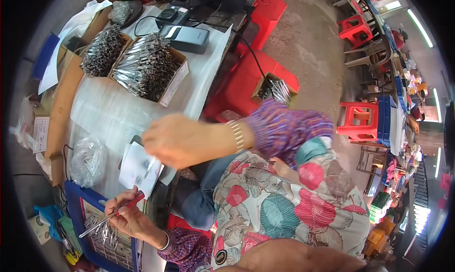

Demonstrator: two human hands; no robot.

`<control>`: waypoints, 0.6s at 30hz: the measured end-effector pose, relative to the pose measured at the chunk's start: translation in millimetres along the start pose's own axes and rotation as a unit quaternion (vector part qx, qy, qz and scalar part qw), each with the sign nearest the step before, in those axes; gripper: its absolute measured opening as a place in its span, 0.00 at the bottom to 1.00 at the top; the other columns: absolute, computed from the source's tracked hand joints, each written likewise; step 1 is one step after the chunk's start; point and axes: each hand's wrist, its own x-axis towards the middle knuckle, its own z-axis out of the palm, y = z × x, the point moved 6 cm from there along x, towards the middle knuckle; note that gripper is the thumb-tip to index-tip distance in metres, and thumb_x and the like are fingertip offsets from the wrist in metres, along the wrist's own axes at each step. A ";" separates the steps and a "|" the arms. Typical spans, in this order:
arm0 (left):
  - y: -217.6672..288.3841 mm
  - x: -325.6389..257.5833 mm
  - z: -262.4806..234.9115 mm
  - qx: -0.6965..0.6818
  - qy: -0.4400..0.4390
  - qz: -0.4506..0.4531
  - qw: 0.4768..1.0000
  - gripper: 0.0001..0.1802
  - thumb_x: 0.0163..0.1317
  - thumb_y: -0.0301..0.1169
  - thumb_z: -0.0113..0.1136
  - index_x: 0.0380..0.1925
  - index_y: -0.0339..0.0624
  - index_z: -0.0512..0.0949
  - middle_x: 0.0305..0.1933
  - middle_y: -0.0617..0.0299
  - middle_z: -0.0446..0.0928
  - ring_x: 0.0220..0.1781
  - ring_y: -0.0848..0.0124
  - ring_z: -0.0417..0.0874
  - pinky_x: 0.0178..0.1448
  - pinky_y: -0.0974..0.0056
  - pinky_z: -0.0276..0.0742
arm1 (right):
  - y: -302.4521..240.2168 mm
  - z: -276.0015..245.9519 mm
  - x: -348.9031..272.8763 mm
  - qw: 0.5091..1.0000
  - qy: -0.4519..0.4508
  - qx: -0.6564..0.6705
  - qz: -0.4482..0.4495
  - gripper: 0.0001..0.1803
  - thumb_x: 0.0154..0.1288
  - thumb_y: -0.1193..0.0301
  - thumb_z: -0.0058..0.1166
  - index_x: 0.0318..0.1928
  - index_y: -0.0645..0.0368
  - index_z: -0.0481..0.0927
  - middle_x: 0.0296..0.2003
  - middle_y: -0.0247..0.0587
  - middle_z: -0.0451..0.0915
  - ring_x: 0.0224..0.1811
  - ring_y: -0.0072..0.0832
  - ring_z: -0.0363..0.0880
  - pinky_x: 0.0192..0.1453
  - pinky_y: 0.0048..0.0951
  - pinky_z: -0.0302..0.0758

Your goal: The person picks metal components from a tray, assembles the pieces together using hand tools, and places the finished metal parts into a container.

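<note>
My left hand (132,217), at the lower left, is closed round a screwdriver (128,203) with a red handle. Its metal shaft points down and left over a blue-rimmed tray (73,201) with several slim silvery metal pieces (106,235) in it. My right hand (182,141) hovers by a white sheet (135,170) on the table, fingers pinched and smeared by motion. A pale, thin sliver shows below those fingers; its kind is too blurred to tell. A clear plastic bag (88,163) lies left of the sheet.
Two cardboard boxes of metal pieces (147,66) (104,49) stand at the table's far side, near a dark grey device (187,37) with a cable. Another small box (277,89) sits on a red stool (246,82). A cardboard wall (61,111) edges the table's left.
</note>
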 end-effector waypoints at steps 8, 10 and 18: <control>-18.2 -5.2 6.5 -0.011 -0.037 -0.041 0.998 0.18 0.67 0.38 0.53 0.49 0.38 0.66 0.32 0.50 0.74 0.37 0.62 0.78 0.50 0.54 0.78 | 100.0 -195.6 -156.4 0.913 0.098 -0.001 0.396 0.09 0.56 0.71 0.60 0.34 0.64 0.81 0.25 0.32 0.80 0.29 0.15 0.76 0.34 0.21 0.74; -18.0 -7.9 10.4 0.002 -0.031 -0.058 0.998 0.18 0.67 0.39 0.54 0.48 0.38 0.66 0.31 0.50 0.74 0.35 0.62 0.77 0.49 0.54 0.79 | 121.4 -208.5 -209.0 0.878 0.091 -0.071 0.464 0.08 0.55 0.72 0.61 0.33 0.66 0.81 0.24 0.32 0.79 0.29 0.14 0.75 0.33 0.19 0.73; -18.2 -9.6 17.6 0.023 -0.033 -0.075 0.996 0.19 0.66 0.40 0.55 0.46 0.37 0.65 0.31 0.50 0.74 0.35 0.63 0.78 0.47 0.56 0.79 | 195.5 -135.0 -345.0 0.780 -0.093 -0.111 0.609 0.14 0.46 0.66 0.66 0.33 0.61 0.84 0.22 0.40 0.82 0.25 0.22 0.80 0.31 0.25 0.75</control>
